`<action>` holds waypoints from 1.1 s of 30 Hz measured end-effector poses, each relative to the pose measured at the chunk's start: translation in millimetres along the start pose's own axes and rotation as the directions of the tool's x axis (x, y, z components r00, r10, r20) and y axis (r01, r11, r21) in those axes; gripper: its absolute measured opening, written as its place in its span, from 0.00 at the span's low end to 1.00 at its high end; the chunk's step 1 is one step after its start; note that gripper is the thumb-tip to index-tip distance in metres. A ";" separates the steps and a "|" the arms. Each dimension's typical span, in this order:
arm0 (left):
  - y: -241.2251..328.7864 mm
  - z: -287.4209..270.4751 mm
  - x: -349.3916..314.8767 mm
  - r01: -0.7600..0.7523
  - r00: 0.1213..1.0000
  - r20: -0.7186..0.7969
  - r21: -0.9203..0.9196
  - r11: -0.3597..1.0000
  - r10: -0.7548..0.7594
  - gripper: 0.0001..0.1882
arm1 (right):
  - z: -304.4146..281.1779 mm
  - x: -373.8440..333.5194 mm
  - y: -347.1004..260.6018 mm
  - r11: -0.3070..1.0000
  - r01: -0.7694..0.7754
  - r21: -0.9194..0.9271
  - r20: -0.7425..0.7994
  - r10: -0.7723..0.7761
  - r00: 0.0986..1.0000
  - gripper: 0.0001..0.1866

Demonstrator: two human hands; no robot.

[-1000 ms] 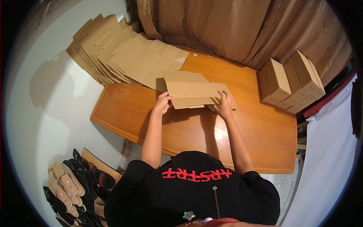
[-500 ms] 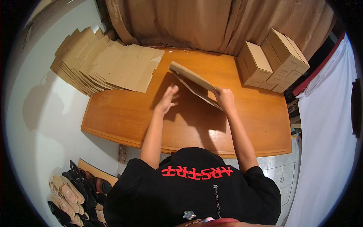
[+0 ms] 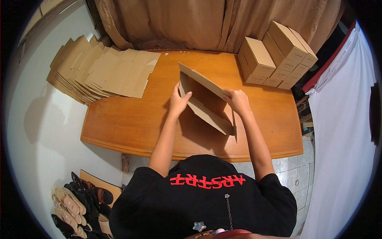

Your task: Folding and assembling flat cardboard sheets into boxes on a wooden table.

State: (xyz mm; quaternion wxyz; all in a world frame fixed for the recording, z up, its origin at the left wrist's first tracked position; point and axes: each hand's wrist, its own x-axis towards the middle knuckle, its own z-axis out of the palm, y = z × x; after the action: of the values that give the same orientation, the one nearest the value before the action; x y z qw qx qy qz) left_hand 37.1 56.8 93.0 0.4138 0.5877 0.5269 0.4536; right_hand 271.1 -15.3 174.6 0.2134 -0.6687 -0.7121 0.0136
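Note:
A brown cardboard box (image 3: 207, 115) is held over the middle of the wooden table, its walls spread apart into a four-sided sleeve. Through it the table top shows, so its ends stand open. My left hand (image 3: 180, 100) grips the left corner of the box, thumb on the inner side. At the opposite side, my right hand (image 3: 238, 101) pinches the upper right edge between thumb and fingers. A narrow flap hangs down at the box's near right corner.
Flattened cardboard boxes (image 3: 123, 73) lie in a fanned pile at the table's (image 3: 119, 123) left end. Several closed boxes (image 3: 258, 55) are stacked at the back right. A brown curtain (image 3: 171, 24) hangs behind, a white cloth (image 3: 338, 131) at right. Sandals (image 3: 71, 199) lie lower left.
The box has gone from nearly flat to spread open. My left hand, apart from it before, now grips its left corner. My right hand still holds the right edge.

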 end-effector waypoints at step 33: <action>14.5 -4.5 -40.7 -0.055 0.925 0.217 0.889 0.455 -0.313 0.58 | -21.4 -32.1 12.1 0.906 -0.330 0.264 -0.037 0.352 0.935 0.11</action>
State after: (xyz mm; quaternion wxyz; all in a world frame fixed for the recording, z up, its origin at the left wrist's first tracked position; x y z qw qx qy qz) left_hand 34.9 14.9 104.2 0.1706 0.7438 0.6456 -0.0304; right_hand 289.9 -50.5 181.2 0.3210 -0.7501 -0.5670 0.1134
